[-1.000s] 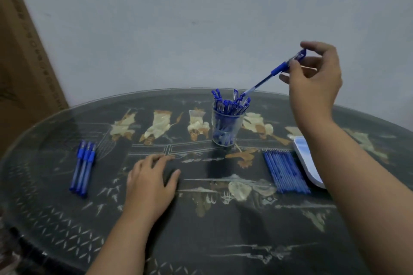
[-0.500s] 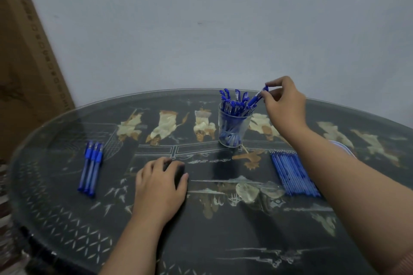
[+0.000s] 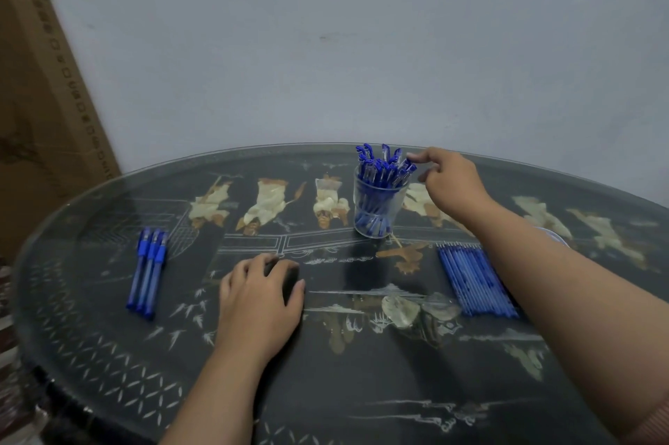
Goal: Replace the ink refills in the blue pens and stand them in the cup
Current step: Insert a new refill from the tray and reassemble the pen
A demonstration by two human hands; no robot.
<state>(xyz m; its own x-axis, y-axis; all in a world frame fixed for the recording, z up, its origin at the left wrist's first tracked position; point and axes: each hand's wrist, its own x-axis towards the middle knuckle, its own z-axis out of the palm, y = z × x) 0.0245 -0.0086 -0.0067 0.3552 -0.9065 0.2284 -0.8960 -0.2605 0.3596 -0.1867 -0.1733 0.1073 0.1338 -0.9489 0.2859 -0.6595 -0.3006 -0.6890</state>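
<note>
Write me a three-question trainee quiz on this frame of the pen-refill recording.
1. How many blue capped pens lie flat on the dark glass-topped table, left of the left hand?
2. True or false: the clear plastic cup full of pens lies tipped over.
3. The row of thin blue ink refills lies: A) on the table by the right forearm; B) in the cup; C) under the left hand.
Key: 1) three; 2) false, it stands upright; 3) A.
</note>
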